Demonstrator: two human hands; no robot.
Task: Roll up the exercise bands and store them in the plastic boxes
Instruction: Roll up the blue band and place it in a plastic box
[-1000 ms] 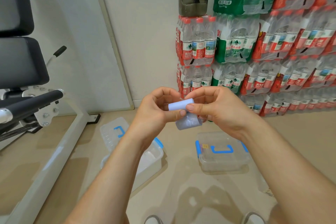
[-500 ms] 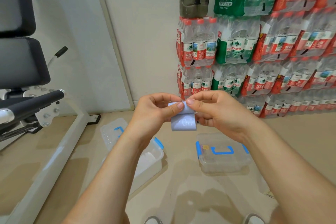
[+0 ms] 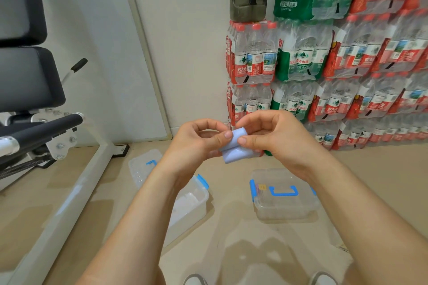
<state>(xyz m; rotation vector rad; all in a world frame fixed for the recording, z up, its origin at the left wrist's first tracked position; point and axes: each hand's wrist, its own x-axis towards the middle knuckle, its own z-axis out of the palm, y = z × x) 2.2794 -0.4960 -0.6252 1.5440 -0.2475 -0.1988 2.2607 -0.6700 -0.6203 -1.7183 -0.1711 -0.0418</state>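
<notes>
Left hand [image 3: 196, 143] and right hand [image 3: 275, 139] fingers [image 3: 243, 140] pinch the blue band [image 3: 236, 154], its tail now rolled shorter; boxing nears.

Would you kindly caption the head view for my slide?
Left hand and right hand pinch a partly rolled pale-blue exercise band above two clear plastic boxes.

Bare forearms [image 3: 143, 215], short-nailed fingers [image 3: 220, 137], grey shoe tips [image 3: 195, 279].

Band [image 3: 236, 150] sits between the left hand [image 3: 194, 141] and right hand [image 3: 275, 139]. Below the left, an open box [image 3: 196, 199] on the floor, possibly its lid [image 3: 143, 166] just behind. Under the right, the lidded box [image 3: 284, 194]. Water packs [image 3: 324, 65] behind, bench [image 3: 34, 99] far left.
</notes>
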